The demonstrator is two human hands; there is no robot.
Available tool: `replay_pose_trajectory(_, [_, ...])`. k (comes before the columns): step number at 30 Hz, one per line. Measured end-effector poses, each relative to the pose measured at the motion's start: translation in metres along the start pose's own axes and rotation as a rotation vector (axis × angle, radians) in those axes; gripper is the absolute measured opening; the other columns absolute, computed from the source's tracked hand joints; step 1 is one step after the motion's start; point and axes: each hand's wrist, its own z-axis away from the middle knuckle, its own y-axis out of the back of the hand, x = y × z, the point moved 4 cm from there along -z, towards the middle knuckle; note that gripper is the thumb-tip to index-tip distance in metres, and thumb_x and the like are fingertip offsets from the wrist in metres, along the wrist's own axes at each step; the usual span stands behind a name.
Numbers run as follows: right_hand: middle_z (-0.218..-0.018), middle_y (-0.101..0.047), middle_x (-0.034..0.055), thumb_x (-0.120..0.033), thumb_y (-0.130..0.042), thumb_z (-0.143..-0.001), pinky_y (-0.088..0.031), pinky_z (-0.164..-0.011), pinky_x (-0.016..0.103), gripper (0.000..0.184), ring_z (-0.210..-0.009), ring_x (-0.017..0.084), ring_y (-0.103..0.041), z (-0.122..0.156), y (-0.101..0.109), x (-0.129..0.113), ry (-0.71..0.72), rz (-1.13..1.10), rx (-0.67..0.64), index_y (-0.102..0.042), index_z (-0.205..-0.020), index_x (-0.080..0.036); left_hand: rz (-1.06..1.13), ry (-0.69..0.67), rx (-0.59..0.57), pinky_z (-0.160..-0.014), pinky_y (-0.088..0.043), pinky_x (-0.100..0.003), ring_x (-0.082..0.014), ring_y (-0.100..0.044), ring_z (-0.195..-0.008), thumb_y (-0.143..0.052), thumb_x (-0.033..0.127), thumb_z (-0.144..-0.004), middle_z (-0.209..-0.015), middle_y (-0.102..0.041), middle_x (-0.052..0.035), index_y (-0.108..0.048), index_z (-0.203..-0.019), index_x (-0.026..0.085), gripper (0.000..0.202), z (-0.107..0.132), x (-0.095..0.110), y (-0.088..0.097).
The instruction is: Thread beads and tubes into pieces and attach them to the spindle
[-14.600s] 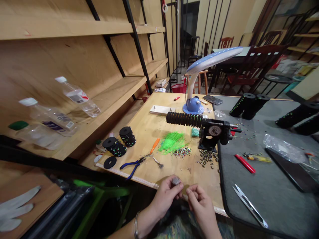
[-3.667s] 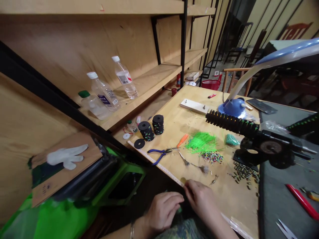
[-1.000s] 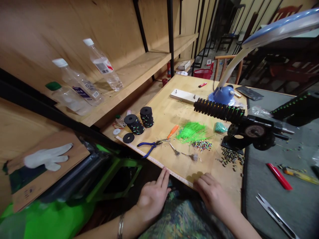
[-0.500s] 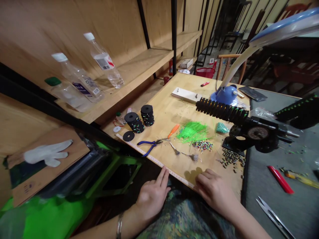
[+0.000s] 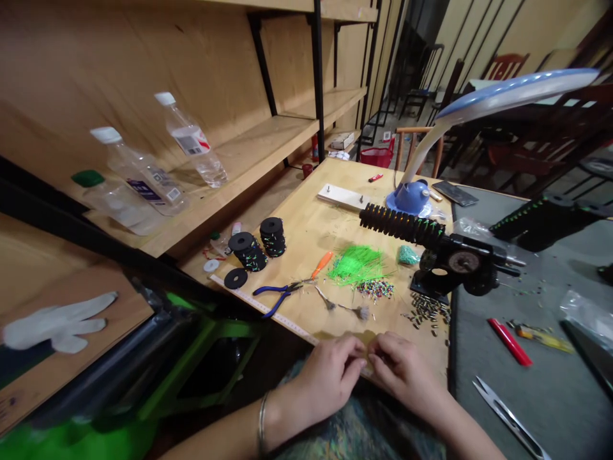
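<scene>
At the near table edge my left hand (image 5: 335, 370) and my right hand (image 5: 400, 361) meet, fingertips pinched close together. Whatever lies between them is too small or hidden to make out. Just beyond the fingers are two small brush-like pieces with grey tufts (image 5: 361, 313). Farther in, a pile of bright green strands (image 5: 357, 263) lies beside many small coloured beads (image 5: 376, 289). Blue-handled pliers (image 5: 282, 292) and an orange-handled tool (image 5: 322, 264) rest to the left. Small dark metal pieces (image 5: 428, 310) are scattered to the right, near my right hand.
Black foam spools (image 5: 248, 251) stand at the left table edge along a white measuring tape (image 5: 268, 313). A black clamp-like device (image 5: 464, 262) and a blue lamp (image 5: 409, 197) stand right of centre. Thread snips (image 5: 510, 418) and a red tube (image 5: 510, 342) lie on the grey mat.
My left hand has moved right from the table edge, its outstretched fingers now bent into a pinch against my right hand's fingertips. The camera view has shifted slightly.
</scene>
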Motion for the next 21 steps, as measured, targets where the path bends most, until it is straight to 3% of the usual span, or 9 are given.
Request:
replay_pose_trajectory(3, [-0.070, -0.059, 0.0031, -0.021, -0.046, -0.088, -0.042, -0.061, 0.027, 0.016, -0.067, 0.018, -0.056, 0.002, 0.002, -0.003, -0.011, -0.033, -0.017, -0.052, -0.073, -0.020, 0.085, -0.003, -0.010, -0.060, -0.041, -0.023, -0.0141, -0.056, -0.064, -0.049, 0.015, -0.085, -0.070, -0.062, -0.0014, -0.061, -0.078, 0.016, 0.013, -0.007, -0.003, -0.006])
replay_pose_trajectory(6, [-0.076, -0.062, 0.0040, -0.018, -0.045, -0.088, -0.043, -0.062, 0.027, 0.011, -0.069, 0.017, -0.058, 0.003, 0.008, -0.008, 0.003, -0.081, -0.037, -0.055, -0.084, -0.019, 0.206, 0.028, -0.001, -0.052, -0.034, -0.021, -0.0104, -0.046, -0.055, -0.049, 0.017, -0.085, -0.062, -0.052, 0.0031, -0.057, -0.075, 0.017, 0.013, -0.009, -0.009, -0.005])
replay_pose_trajectory(9, [-0.080, -0.064, 0.0040, -0.011, -0.043, -0.084, -0.044, -0.063, 0.025, 0.015, -0.070, 0.016, -0.059, 0.002, 0.015, -0.013, 0.031, -0.111, -0.034, -0.054, -0.090, -0.019, 0.350, 0.074, 0.034, -0.053, -0.033, -0.020, -0.0103, -0.043, -0.058, -0.050, 0.017, -0.084, -0.062, -0.048, 0.0039, -0.054, -0.075, 0.016, 0.010, -0.009, -0.013, -0.002])
replay_pose_trajectory(21, [-0.061, -0.054, -0.0019, -0.016, -0.043, -0.084, -0.036, -0.052, 0.023, 0.011, -0.054, 0.014, -0.052, -0.002, 0.014, -0.017, 0.032, -0.031, 0.050, -0.048, -0.076, -0.022, 0.497, 0.123, 0.053, -0.056, -0.033, -0.021, -0.0106, -0.041, -0.060, -0.051, 0.019, -0.083, -0.063, -0.044, 0.0043, -0.052, -0.074, 0.016, 0.009, -0.006, -0.013, 0.001])
